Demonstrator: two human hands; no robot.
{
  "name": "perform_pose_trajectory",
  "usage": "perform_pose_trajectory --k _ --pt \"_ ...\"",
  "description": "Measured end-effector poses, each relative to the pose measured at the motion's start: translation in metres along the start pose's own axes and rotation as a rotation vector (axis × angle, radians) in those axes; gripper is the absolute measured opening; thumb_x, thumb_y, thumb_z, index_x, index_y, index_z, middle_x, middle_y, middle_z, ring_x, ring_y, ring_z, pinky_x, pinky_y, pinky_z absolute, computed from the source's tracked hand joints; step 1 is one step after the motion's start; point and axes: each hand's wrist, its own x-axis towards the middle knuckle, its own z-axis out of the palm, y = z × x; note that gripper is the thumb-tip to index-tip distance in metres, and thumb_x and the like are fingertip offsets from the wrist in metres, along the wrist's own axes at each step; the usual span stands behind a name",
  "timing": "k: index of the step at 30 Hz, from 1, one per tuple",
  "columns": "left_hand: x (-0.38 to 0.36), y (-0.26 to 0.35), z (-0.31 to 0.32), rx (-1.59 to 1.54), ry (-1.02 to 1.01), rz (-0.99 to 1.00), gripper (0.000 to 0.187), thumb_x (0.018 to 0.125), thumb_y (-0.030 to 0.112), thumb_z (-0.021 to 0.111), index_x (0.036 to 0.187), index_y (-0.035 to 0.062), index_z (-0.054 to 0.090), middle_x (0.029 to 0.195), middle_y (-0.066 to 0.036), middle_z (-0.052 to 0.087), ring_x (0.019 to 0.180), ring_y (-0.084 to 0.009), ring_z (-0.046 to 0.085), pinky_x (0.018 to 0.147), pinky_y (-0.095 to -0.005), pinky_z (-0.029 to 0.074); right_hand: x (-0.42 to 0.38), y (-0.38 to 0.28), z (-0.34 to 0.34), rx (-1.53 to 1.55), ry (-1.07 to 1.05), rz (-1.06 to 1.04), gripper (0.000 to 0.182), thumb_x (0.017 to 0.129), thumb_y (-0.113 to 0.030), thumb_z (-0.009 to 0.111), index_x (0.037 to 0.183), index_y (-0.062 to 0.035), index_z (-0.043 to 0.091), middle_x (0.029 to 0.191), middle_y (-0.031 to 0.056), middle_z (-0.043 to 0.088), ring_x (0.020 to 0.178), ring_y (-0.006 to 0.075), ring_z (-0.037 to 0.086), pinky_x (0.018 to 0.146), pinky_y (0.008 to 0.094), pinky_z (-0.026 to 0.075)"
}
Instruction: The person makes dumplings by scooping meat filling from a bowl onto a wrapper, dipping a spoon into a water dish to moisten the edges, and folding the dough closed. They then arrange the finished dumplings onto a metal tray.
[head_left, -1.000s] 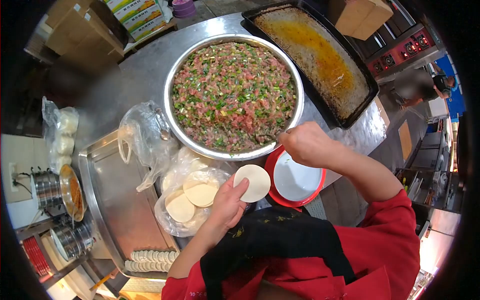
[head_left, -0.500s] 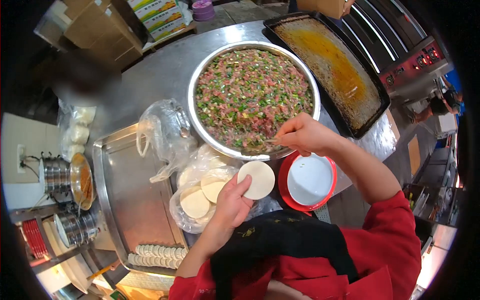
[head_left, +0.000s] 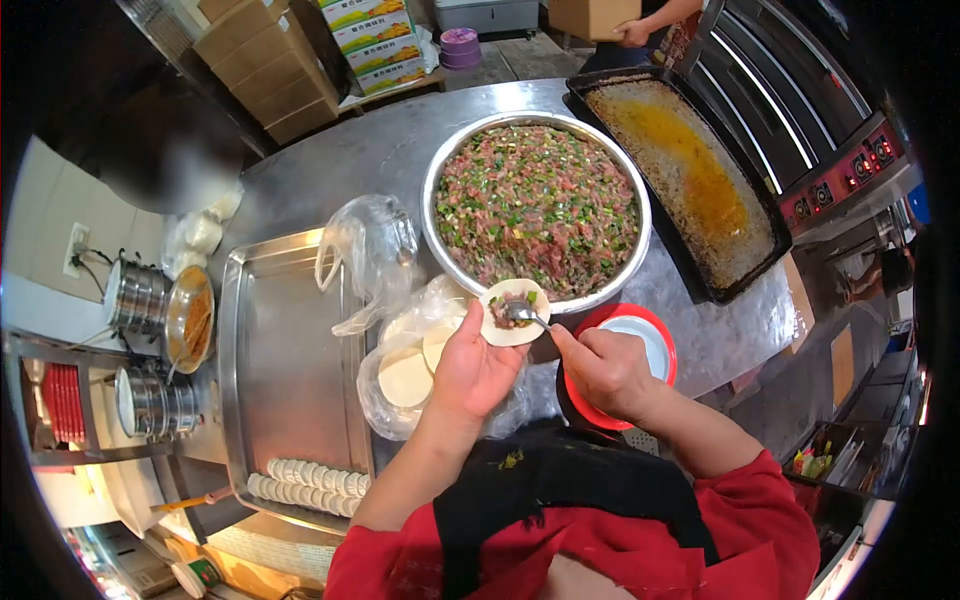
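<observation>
Round pale dough wrapper [head_left: 513, 313] was cradled flat on the left hand [head_left: 472, 372], while filling was pressed onto its centre by a metal spoon [head_left: 524, 316] gripped in the right hand [head_left: 603, 370], directly alongside.

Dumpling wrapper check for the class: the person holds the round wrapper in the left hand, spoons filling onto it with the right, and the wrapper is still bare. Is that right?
Not quite. The head view shows the wrapper is not bare: a small mound of filling already sits on it under the spoon. The rest stands: the left hand holds the wrapper and the right hand works the spoon.
</observation>
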Motion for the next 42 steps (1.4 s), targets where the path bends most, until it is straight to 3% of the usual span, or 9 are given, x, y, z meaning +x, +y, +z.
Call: perform_pose_trajectory --k 3,5,14,25,26,29,32,34,42 --pt "-0.006 -0.007 0.003 0.076 0.17 0.058 0.046 0.101 0.03 0.029 0.133 -0.0017 0.037 0.134 -0.017 0.046 0.126 -0.0311 0.042 0.108 -0.0444 0.033 -0.003 -0.006 -0.005 0.039 0.022 0.033 0.032 0.069 -0.002 0.064 0.101 -0.0028 0.064 0.058 0.0046 0.044 0.046 0.0207 0.049 0.038 0.0339 0.037" --pt "-0.012 -0.01 0.007 0.105 0.184 0.058 0.046 0.101 0.031 0.03 0.133 -0.0017 0.037 0.134 -0.017 0.046 0.126 -0.031 0.042 0.108 -0.0443 0.033 -0.002 -0.009 -0.012 0.134 0.143 0.056 0.029 0.07 -0.001 0.065 0.099 -0.0027 0.064 0.058 0.0051 0.045 0.045 0.0209 0.049 0.037 0.0337 0.037" --pt "-0.033 -0.03 0.015 0.24 0.158 0.007 0.046 0.101 0.034 0.029 0.13 0.0004 0.039 0.131 -0.015 0.048 0.123 -0.0287 0.046 0.105 -0.0421 0.037 -0.013 -0.023 -0.029 0.018 0.069 -0.012 0.027 0.071 -0.003 0.066 0.097 -0.0046 0.064 0.059 0.0056 0.048 0.046 0.0218 0.051 0.04 0.0342 0.039" --pt "-0.025 -0.07 0.012 0.152 0.211 -0.081 0.046 0.101 0.032 0.028 0.129 -0.0019 0.04 0.132 -0.016 0.047 0.124 -0.0292 0.045 0.107 -0.0419 0.035 -0.072 -0.056 -0.038 -0.061 0.208 0.285 0.026 0.073 -0.004 0.065 0.099 -0.0042 0.063 0.06 0.0061 0.048 0.049 0.0221 0.053 0.04 0.035 0.041" --pt "-0.023 -0.068 -0.007 0.045 0.015 -0.163 0.047 0.101 0.032 0.028 0.13 -0.0033 0.039 0.134 -0.018 0.046 0.125 -0.0295 0.044 0.108 -0.0426 0.033 -0.077 -0.057 -0.042 -0.047 0.241 0.324 0.026 0.074 -0.004 0.064 0.1 -0.0047 0.063 0.061 0.0064 0.049 0.049 0.0227 0.053 0.04 0.0349 0.041" --pt "-0.021 -0.078 -0.012 0.116 0.044 -0.212 0.047 0.101 0.031 0.029 0.131 -0.0042 0.038 0.135 -0.019 0.044 0.126 -0.0297 0.042 0.109 -0.0435 0.032 -0.106 -0.045 -0.05 -0.053 0.347 0.507 0.025 0.076 -0.006 0.062 0.101 -0.0062 0.064 0.063 0.0081 0.051 0.051 0.0251 0.054 0.042 0.0361 0.042" --pt "-0.02 -0.085 -0.02 0.103 -0.037 -0.327 0.045 0.101 0.027 0.03 0.131 -0.007 0.037 0.136 -0.022 0.042 0.128 -0.0317 0.039 0.11 -0.0445 0.029 -0.148 -0.031 -0.044 -0.181 -0.006 0.813 0.013 0.082 -0.012 0.053 0.091 -0.0056 0.06 0.071 0.0112 0.059 0.062 0.0309 0.061 0.053 0.0422 0.049" --pt "-0.022 -0.094 -0.007 0.277 0.246 -0.216 0.045 0.101 0.028 0.03 0.13 -0.0063 0.038 0.136 -0.021 0.043 0.127 -0.0321 0.04 0.11 -0.0454 0.03 -0.164 -0.025 -0.036 -0.223 -0.126 0.922 0.012 0.082 -0.012 0.052 0.089 -0.0045 0.059 0.074 0.0117 0.061 0.065 0.0316 0.062 0.055 0.0424 0.05" --pt "-0.023 -0.107 0.003 0.62 0.322 -0.106 0.044 0.101 0.03 0.03 0.13 -0.0016 0.04 0.131 -0.016 0.048 0.123 -0.0289 0.044 0.106 -0.0432 0.035 -0.164 -0.033 -0.034 -0.076 -0.494 0.846 0.015 0.08 -0.009 0.049 0.086 -0.0027 0.062 0.081 0.0167 0.064 0.076 0.0318 0.065 0.062 0.0437 0.053"
